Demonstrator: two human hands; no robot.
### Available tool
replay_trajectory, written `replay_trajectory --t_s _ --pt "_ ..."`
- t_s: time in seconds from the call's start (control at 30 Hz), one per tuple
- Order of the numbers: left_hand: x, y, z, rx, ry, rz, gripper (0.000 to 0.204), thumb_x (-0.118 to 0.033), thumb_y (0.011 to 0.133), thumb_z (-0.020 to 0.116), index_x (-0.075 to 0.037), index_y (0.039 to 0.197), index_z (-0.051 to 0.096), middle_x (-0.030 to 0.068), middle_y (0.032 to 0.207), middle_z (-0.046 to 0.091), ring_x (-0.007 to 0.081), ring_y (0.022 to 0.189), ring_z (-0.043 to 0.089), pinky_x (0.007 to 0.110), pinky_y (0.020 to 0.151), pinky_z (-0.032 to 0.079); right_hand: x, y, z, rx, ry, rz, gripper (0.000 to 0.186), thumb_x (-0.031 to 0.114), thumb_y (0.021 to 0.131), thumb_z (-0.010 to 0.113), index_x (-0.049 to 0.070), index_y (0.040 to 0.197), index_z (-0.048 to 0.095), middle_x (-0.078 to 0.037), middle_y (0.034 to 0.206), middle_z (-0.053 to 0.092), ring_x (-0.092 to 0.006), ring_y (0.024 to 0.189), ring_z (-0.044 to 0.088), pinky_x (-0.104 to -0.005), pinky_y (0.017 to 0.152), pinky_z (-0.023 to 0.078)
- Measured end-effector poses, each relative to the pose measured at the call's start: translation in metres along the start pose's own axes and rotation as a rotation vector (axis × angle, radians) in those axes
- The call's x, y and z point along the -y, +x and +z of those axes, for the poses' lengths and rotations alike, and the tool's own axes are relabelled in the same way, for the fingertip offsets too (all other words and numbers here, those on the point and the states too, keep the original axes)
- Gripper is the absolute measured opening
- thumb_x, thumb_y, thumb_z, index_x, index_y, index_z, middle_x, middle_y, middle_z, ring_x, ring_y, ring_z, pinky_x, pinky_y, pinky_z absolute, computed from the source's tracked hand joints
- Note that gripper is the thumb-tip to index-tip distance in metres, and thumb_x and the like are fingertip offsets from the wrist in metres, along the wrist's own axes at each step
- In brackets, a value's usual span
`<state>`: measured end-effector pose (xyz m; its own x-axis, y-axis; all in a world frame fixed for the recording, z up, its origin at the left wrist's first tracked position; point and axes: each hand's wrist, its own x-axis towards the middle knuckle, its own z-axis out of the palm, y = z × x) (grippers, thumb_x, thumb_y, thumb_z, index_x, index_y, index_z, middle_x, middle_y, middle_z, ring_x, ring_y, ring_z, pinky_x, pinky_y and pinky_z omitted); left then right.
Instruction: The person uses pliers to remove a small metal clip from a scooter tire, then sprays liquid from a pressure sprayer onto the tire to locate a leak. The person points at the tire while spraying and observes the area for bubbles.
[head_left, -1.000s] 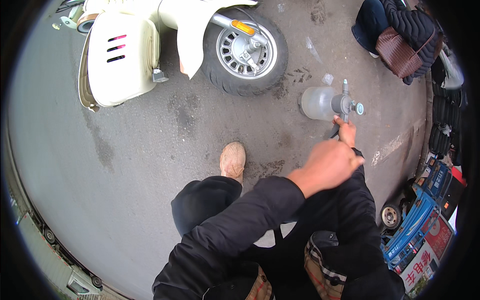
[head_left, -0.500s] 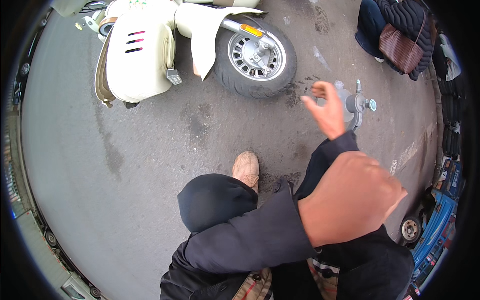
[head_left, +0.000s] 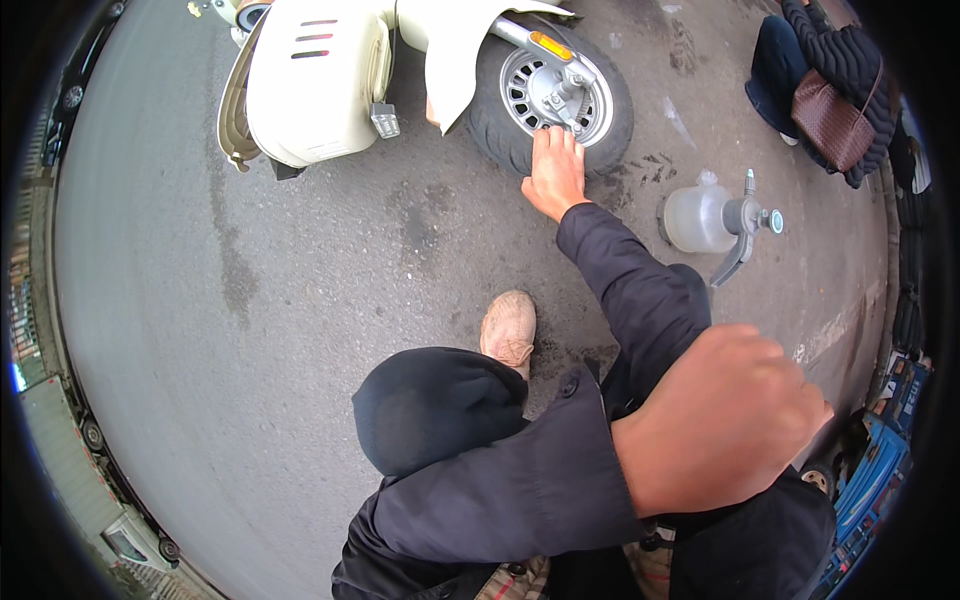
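Toward one o'clock, right hand [head_left: 556, 178] at wheel [head_left: 550, 95], maybe for support; left hand [head_left: 722, 420], four o'clock; can't tell either grip.

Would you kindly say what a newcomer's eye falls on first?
Probably the cream, rounded scooter at the top, with the right grip, a bare hand, at its black rubber tyre. The left grip, another bare hand, looms large at lower right. A translucent, grey-topped bottle sprayer sits right of centre.

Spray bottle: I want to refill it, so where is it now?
In the head view, the spray bottle is right of centre on the pavement, below and right of the front wheel.
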<state>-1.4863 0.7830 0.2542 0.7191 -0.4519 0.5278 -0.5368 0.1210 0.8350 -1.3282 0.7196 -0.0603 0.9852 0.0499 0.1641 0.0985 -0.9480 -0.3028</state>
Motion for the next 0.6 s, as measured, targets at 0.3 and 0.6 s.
replay_trajectory --t_s 0.3,0.6 --pt "0.007 0.011 0.008 0.017 -0.021 0.031 0.028 -0.022 0.086 0.076 -0.010 0.067 0.058 0.0020 0.061 0.051 0.0218 0.060 0.054 0.037 0.058 0.041 0.003 -0.018 -0.034 0.007 0.146 -0.052 0.084 0.016 0.076 0.084 -0.003 0.147 0.045 -0.021 0.139 0.052 -0.0384 0.132 0.047 -0.0494 0.114 0.036" --pt "0.022 0.026 0.008 0.028 -0.130 0.024 0.030 -0.019 0.085 0.078 -0.011 0.065 0.058 0.0016 0.059 0.050 0.0216 0.057 0.055 0.036 0.055 0.041 -0.152 -0.130 -0.210 -0.610 -0.003 0.431 0.068 0.020 0.084 0.085 0.000 0.141 0.054 -0.019 0.138 0.056 -0.0342 0.131 0.053 -0.0435 0.114 0.039"
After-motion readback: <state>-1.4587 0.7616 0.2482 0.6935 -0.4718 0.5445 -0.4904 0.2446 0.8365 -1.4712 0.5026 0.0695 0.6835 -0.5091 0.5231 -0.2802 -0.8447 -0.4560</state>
